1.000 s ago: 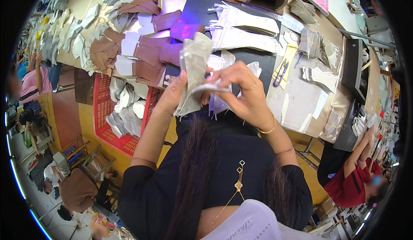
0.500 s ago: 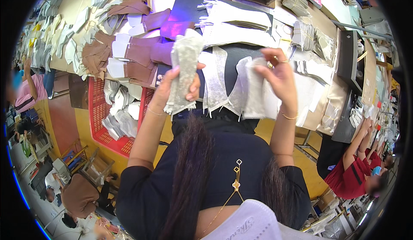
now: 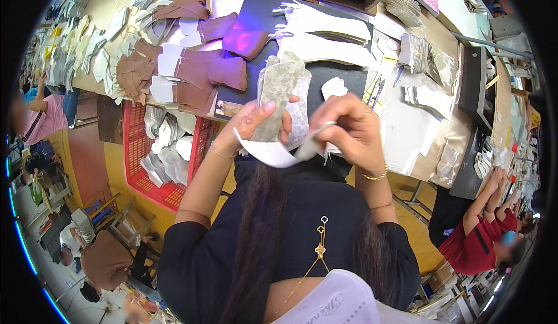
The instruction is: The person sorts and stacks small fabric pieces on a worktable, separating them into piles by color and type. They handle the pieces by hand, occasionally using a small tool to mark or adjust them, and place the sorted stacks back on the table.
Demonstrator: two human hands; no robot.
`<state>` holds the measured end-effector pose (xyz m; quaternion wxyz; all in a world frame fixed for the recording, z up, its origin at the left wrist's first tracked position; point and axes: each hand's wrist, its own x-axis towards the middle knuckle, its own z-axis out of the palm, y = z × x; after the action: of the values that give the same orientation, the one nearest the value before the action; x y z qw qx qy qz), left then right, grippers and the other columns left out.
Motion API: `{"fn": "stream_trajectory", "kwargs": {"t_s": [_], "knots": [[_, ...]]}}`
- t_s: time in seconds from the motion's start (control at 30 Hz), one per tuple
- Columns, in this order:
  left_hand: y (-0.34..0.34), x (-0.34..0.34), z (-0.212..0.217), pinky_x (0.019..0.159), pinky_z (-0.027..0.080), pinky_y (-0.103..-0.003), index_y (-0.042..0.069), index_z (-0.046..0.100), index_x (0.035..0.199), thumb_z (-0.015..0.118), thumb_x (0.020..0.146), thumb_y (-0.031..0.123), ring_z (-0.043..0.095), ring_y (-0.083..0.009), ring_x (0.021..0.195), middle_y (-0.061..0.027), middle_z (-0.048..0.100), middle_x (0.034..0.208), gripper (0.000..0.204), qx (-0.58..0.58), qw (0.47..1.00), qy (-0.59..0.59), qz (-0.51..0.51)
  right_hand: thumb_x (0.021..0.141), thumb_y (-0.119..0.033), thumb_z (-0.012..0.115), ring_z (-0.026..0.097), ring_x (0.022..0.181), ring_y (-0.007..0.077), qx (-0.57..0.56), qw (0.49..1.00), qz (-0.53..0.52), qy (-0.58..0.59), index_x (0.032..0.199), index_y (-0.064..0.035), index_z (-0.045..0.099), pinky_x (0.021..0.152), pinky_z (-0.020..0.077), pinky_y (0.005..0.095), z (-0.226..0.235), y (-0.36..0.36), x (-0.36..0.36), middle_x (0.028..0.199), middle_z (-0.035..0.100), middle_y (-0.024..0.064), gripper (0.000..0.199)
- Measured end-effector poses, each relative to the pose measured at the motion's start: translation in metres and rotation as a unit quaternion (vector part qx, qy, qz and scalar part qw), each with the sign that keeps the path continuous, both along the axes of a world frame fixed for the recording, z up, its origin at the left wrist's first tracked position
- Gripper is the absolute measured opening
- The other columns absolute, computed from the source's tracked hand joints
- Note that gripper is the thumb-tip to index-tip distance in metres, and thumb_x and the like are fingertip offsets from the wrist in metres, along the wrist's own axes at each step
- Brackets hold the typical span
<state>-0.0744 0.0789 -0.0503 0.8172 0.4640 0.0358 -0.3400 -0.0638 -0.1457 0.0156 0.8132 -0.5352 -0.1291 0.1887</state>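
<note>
the left-hand grip was found clasped around a grey stack, the right-hand grip pinching one bent white-faced piece by its end.

So there's a stack of long, flat, mottled grey pieces gripped in the left hand, pointing away from the body. A thin, bendy white strip sags in a curve across its near end, toward the right hand's pinch.
</note>
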Motion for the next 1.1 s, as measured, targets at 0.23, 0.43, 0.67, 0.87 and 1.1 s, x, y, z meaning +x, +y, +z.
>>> {"fn": "stream_trajectory", "kwargs": {"t_s": [0.23, 0.43, 0.67, 0.87, 1.1], "knots": [[0.040, 0.012, -0.002, 0.058, 0.039, -0.021, -0.004, 0.044, 0.136, 0.046, 0.094, 0.060, 0.048, -0.0069, 0.062, -0.0012, 0.052, 0.076, 0.077, 0.009, 0.993, -0.043, 0.112, 0.090, -0.009, 0.069, 0.059, 0.063, 0.0083, -0.213, 0.977, 0.003, 0.017, 0.097, -0.0010, 0.060, 0.050, 0.0461, 0.0207, -0.029, 0.007, 0.031, 0.085, 0.061, 0.0031, 0.014], [0.034, 0.002, 0.001, 0.056, 0.038, -0.024, -0.005, 0.044, 0.132, 0.055, 0.091, 0.051, 0.045, -0.0104, 0.059, -0.0039, 0.048, 0.076, 0.070, 0.008, 0.997, -0.052, 0.062, 0.073, -0.016, 0.081, 0.051, 0.095, 0.0226, -0.386, 0.854, -0.163, -0.310, 0.114, -0.0093, 0.066, 0.083, 0.0460, 0.0334, -0.046, 0.036, 0.037, 0.112, 0.055, 0.0097, 0.044], [0.013, 0.000, 0.002, 0.057, 0.041, -0.024, 0.001, 0.050, 0.127, 0.053, 0.096, 0.039, 0.048, -0.0090, 0.061, -0.0032, 0.051, 0.077, 0.050, -0.011, 0.998, 0.004, 0.064, 0.076, -0.010, 0.077, 0.059, 0.088, 0.0248, -0.247, 0.898, -0.068, -0.357, 0.100, -0.0066, 0.067, 0.079, 0.0484, 0.0344, -0.018, 0.027, 0.033, 0.106, 0.062, 0.0106, 0.026], [0.018, 0.007, -0.002, 0.055, 0.040, -0.023, -0.002, 0.044, 0.134, 0.044, 0.101, 0.046, 0.047, -0.0079, 0.058, -0.0016, 0.051, 0.075, 0.058, -0.020, 0.997, -0.001, 0.079, 0.088, -0.011, 0.071, 0.061, 0.073, 0.0154, 0.081, 0.992, -0.068, -0.063, 0.098, -0.0035, 0.058, 0.062, 0.0492, 0.0255, -0.008, -0.021, -0.006, 0.088, 0.063, 0.0095, 0.018], [0.011, 0.008, -0.001, 0.055, 0.038, -0.022, -0.004, 0.048, 0.134, 0.033, 0.100, 0.053, 0.044, -0.0068, 0.058, 0.0000, 0.050, 0.071, 0.068, -0.018, 0.999, -0.011, 0.041, 0.085, -0.011, 0.072, 0.058, 0.075, 0.0137, -0.447, 0.890, -0.075, -0.050, 0.123, -0.0034, 0.056, 0.069, 0.0492, 0.0284, -0.035, -0.055, 0.028, 0.095, 0.061, 0.0074, 0.042]]}}
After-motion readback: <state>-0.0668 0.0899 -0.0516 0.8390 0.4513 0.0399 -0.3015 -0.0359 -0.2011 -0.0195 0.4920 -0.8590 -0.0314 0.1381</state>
